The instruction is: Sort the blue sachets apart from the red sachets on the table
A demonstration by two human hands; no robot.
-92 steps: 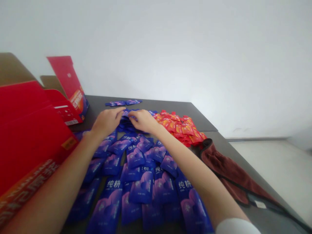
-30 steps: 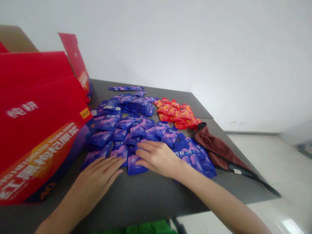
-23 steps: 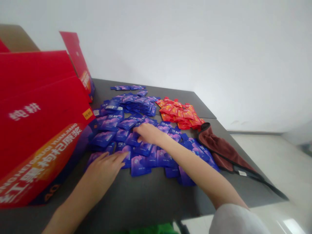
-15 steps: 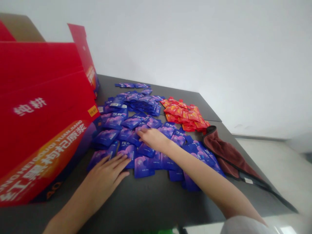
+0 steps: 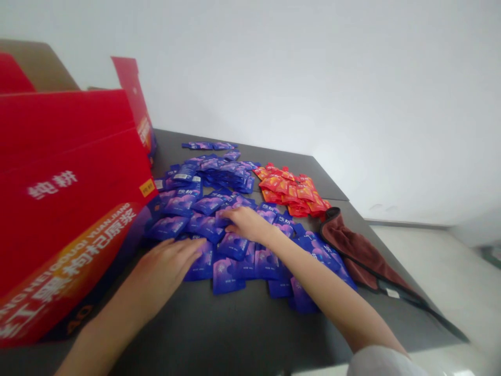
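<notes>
Your left hand point(image 5: 166, 266) lay flat and open, palm down, on the near edge of the spread of blue sachets point(image 5: 219, 224), its fingertips resting on a sachet there and gripping nothing. Your right hand point(image 5: 245, 223) reached further into the same spread with its fingers stretched out and pressed on the blue packets; you had nothing clasped in it, though whether a fingertip had caught a packet's edge could not be told. The blue sachets covered the middle of the dark table point(image 5: 219, 324), overlapping one another, just to the right of the big red carton point(image 5: 66, 209), which stood open with its flaps raised. Beyond the sachets on the right lay a smaller heap of orange-red sachets point(image 5: 291, 190), touching the blue ones. A dark red cloth point(image 5: 360, 256) hung over the table's right edge, just beside the spread.
</notes>
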